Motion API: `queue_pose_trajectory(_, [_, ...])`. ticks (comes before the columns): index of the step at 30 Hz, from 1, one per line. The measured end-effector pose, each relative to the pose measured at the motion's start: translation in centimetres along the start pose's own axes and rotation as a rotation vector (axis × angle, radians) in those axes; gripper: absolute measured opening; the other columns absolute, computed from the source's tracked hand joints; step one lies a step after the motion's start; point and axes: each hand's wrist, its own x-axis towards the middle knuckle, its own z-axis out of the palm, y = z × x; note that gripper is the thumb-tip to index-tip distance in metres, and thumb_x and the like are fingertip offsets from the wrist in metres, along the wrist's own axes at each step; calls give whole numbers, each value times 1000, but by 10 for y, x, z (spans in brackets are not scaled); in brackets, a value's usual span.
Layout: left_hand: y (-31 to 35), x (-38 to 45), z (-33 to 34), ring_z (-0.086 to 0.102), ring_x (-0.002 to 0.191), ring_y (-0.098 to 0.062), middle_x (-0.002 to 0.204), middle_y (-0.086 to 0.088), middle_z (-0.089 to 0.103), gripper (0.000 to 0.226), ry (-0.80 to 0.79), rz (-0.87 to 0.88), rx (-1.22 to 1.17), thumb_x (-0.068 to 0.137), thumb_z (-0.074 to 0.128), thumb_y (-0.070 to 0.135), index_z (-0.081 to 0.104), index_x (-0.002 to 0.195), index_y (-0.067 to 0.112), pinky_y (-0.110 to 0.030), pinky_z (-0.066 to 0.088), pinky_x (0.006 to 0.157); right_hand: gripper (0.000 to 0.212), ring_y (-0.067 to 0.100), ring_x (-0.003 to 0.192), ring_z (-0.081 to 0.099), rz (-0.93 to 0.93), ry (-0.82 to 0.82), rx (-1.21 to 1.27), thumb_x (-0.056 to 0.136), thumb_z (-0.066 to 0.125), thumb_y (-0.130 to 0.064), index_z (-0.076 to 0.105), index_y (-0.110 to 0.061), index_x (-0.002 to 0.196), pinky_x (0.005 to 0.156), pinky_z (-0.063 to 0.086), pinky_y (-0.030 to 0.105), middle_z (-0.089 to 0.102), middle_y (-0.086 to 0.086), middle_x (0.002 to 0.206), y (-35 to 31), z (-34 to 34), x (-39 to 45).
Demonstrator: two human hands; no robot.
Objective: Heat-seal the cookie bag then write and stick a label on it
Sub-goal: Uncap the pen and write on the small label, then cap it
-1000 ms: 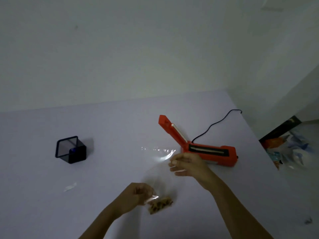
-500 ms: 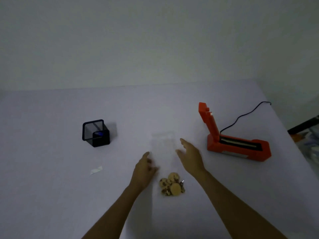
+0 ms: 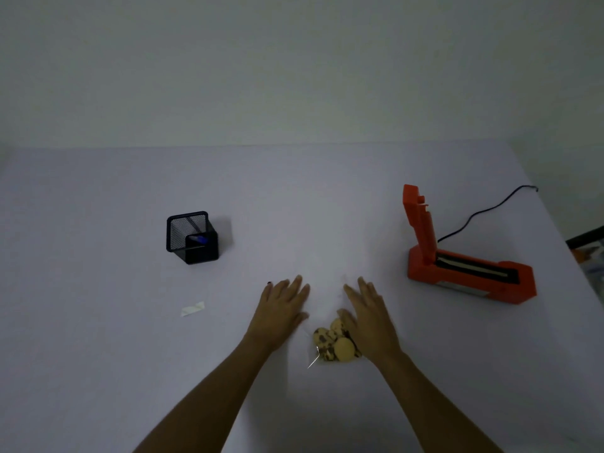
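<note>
From the head view I see a black mesh pen holder (image 3: 192,237) far left on the white table (image 3: 98,371), a small white label (image 3: 192,308) nearer, and the orange heat sealer (image 3: 464,266) at right, its arm raised, well apart from my hands. The clear cookie bag (image 3: 333,346) lies flat between my hands, cookies bunched at its near end, just touching my right hand (image 3: 369,318). My left hand (image 3: 281,308) rests palm-down beside it. Both hands' fingers lie straight, close together, gripping nothing.
</note>
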Motion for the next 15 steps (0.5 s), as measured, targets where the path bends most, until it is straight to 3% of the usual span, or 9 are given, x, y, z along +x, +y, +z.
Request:
queue_pose_trajectory(2, [-1, 0, -3, 56, 119, -31, 142, -8, 49, 63, -15, -4, -25, 79, 69, 43, 51, 134, 19, -50, 46, 96, 55, 22, 150, 2, 0, -3, -8, 99, 44, -39, 28, -24, 150, 118, -2, 32, 9, 5, 162, 0, 1, 0])
queue_pose_trajectory(5, [-1, 0, -10, 27, 140, -30, 158, -7, 17, 63, -48, -5, -74, 95, 46, 42, 22, 149, 20, -48, 22, 115, 55, 22, 150, 4, 16, -11, -16, 99, 45, -39, 30, -23, 149, 119, 0, 35, 12, 5, 162, -2, 1, 3])
queue_pose_trajectory(8, [-6, -6, -24, 13, 146, -25, 160, -6, -1, 67, 29, -40, -126, 97, 34, 46, 2, 151, 22, -44, 8, 119, 58, 23, 149, 7, 67, 8, -10, 97, 47, -39, 30, -19, 149, 120, 3, 38, 17, 8, 161, -18, -3, 9])
queue_pose_trajectory(12, [-36, -27, -52, 29, 141, -28, 156, -13, 20, 64, 354, -149, -202, 96, 30, 46, 18, 149, 12, -44, 17, 114, 63, 19, 149, 10, -2, 18, 142, 96, 52, -39, 28, -18, 150, 120, 10, 34, 21, 4, 160, -74, -7, 27])
queue_pose_trajectory(15, [-78, -49, -72, 28, 141, -26, 153, -15, 28, 61, 570, -334, -261, 96, 32, 39, 24, 146, 6, -42, 21, 115, 64, 16, 148, 15, -106, -25, 259, 94, 56, -37, 30, -17, 149, 117, 16, 30, 26, 3, 158, -135, -4, 57])
